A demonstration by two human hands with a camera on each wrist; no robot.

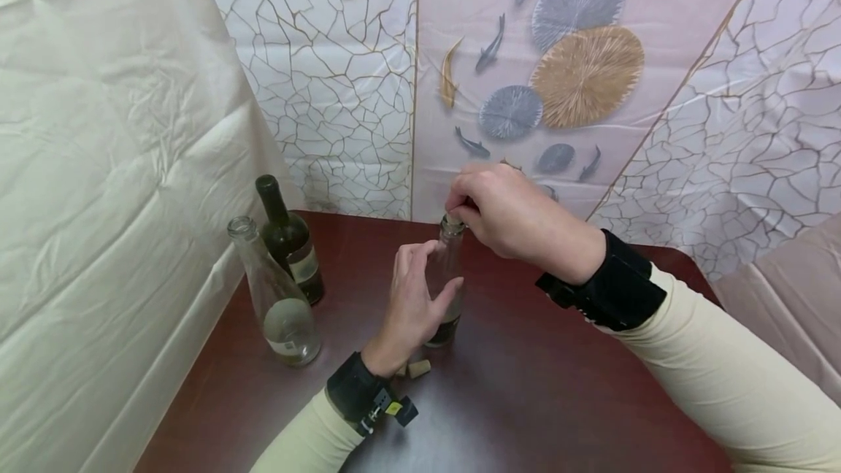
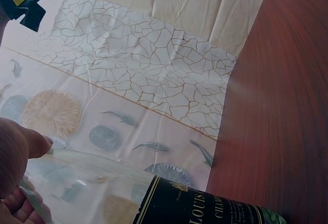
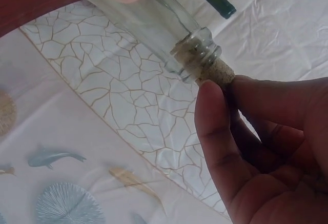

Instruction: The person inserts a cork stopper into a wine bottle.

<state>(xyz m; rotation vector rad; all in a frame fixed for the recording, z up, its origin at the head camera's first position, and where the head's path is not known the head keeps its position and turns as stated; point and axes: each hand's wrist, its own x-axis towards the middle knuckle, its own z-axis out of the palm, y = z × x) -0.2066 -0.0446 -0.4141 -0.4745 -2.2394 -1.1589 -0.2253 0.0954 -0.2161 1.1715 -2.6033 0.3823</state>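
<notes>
A clear glass bottle (image 1: 450, 258) with a dark label (image 2: 197, 203) stands upright on the table. My left hand (image 1: 414, 301) curves its thumb and fingers round the bottle's body; in the left wrist view the thumb lies along the glass and fingertips show on the far side. At the bottle's mouth, my right hand (image 1: 502, 214) pinches a cork (image 3: 218, 73) between thumb and fingers. The cork sits partly inside the neck, its outer end sticking out. Beside the bottle's base, a loose cork (image 1: 419, 368) lies on the table, with another partly hidden by the left wrist.
To the left stand a clear bottle (image 1: 272, 298) with a pale label and, behind it, a dark green bottle (image 1: 289, 239). The reddish-brown table (image 1: 525, 385) meets patterned cloth (image 1: 342, 79) at the back and a cream cloth (image 1: 118, 203) on the left.
</notes>
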